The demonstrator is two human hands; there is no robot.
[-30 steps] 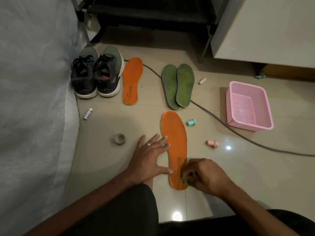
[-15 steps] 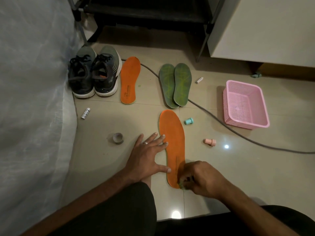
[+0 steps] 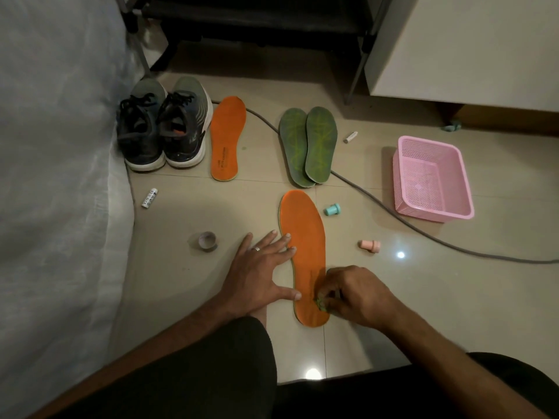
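The near orange insole lies flat on the glossy beige tiled floor, right in front of the person's knees. It is a long, rounded foam shape with a matte orange fabric top and a thin yellow-green rim showing along its left edge. Its long axis runs away from the person. The broad toe end points far and leans slightly left, and the narrower heel end is nearest.

The left hand rests flat beside the insole with its grip spread. The fingers are straight and fanned, and the fingertips and the thumb tip touch the insole's left edge. A ring sits on one finger. The right hand is curled over the heel part, its grip pinching a small green piece against the orange surface. What the piece is cannot be told.

Just right of the toe end lies a teal plastic plug-shaped piece, and a pink one lies farther right. A small roll of tape sits left of the left hand.

Farther off lie a second orange insole, a pair of overlapping green insoles and dark laced sneakers. A pink perforated plastic basket stands at right, and a grey cable snakes across the tiles.
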